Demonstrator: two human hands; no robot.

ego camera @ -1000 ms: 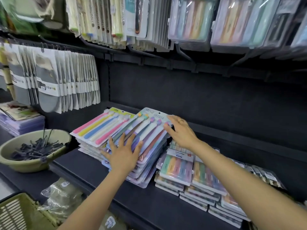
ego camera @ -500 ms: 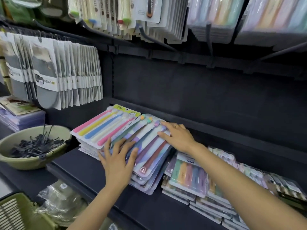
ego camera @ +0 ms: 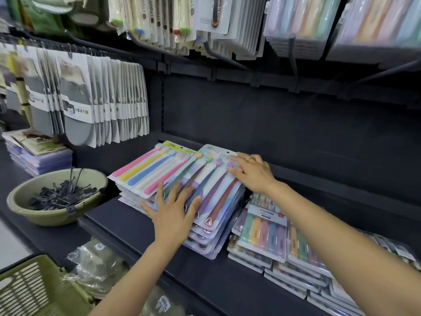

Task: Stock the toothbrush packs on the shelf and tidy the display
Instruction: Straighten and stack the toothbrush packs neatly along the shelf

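A stack of flat toothbrush packs (ego camera: 214,197) with dark purple and maroon brushes lies on the dark shelf (ego camera: 136,226). My left hand (ego camera: 173,213) rests flat on its near left corner, fingers spread and straight. My right hand (ego camera: 252,172) presses the far right corner with straight fingers, a ring on one of them. Just left of this stack lies a second stack of packs (ego camera: 150,169) with pink, yellow and blue brushes, partly under the first. Stacks of boxed pastel toothbrush sets (ego camera: 264,233) sit to the right, under my right forearm.
A green bowl of dark clips (ego camera: 54,197) stands at the left on a lower ledge. Grey hanging packs (ego camera: 91,103) fill pegs at left, with more toothbrush packs (ego camera: 173,21) on pegs overhead. A green basket (ego camera: 34,290) and plastic bags (ego camera: 98,267) sit below the shelf edge.
Both hands stayed on the purple-brush stack, which has settled flatter and squarer on the shelf. My right hand slid from its far edge onto the top right corner.
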